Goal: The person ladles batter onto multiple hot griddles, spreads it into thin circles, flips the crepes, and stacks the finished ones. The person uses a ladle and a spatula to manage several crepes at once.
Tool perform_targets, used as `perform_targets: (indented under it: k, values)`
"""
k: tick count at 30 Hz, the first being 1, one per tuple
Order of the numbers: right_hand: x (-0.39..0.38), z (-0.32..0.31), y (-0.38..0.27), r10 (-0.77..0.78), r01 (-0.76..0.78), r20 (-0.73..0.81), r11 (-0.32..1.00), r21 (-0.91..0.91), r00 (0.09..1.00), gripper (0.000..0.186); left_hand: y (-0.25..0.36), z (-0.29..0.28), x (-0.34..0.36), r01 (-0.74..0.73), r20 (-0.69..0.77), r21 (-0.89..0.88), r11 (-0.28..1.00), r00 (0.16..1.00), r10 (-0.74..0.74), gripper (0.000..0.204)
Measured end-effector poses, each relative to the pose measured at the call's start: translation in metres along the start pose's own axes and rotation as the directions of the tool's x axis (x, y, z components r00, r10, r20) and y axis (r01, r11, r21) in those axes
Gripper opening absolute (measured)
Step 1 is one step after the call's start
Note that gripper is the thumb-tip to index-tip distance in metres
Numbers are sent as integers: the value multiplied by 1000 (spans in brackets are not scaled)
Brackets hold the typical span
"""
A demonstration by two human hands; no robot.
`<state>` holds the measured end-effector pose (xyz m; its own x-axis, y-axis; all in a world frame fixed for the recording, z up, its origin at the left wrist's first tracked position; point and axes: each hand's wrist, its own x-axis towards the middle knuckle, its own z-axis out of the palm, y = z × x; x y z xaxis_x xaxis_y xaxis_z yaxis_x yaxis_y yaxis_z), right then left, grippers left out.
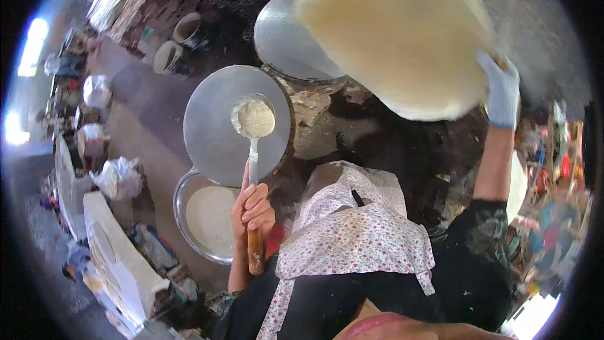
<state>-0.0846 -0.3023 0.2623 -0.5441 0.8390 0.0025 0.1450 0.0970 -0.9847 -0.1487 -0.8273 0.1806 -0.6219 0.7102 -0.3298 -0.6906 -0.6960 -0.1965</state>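
Note:
My left hand [253,209] is closed around the wooden handle of a ladle [253,167]. Pale batter coats the ladle's bowl, which is over a round grey griddle [206,116]; whether it touches the surface I cannot tell. Just below that griddle, a metal basin [180,211] contains creamy batter [212,219]. On the right, my gloved right hand [502,93] grips the edge of a large, thin, round pancake [396,38], slightly blurred and raised. It partly covers a second round griddle [280,34].
Two buckets [167,56] stand at the upper left. Along the left side are plastic bags [118,177] and a long pale slab [116,252]. Dark, crusted surfaces surround the griddles. A flowered apron [355,239] covers my lap.

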Motion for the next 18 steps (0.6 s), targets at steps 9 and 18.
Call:
perform_targets:
  k: [9,18]
  values:
    - [-362,-379,54,-58,-358,-740,848,-391,670,20,-75,-29,-16,428,-199,122,895,894,-401,35]
    - [-709,-707,31,-204,-854,-875,208,-477,439,41,-360,-89,-74,788,-370,51,613,585,-721,33]
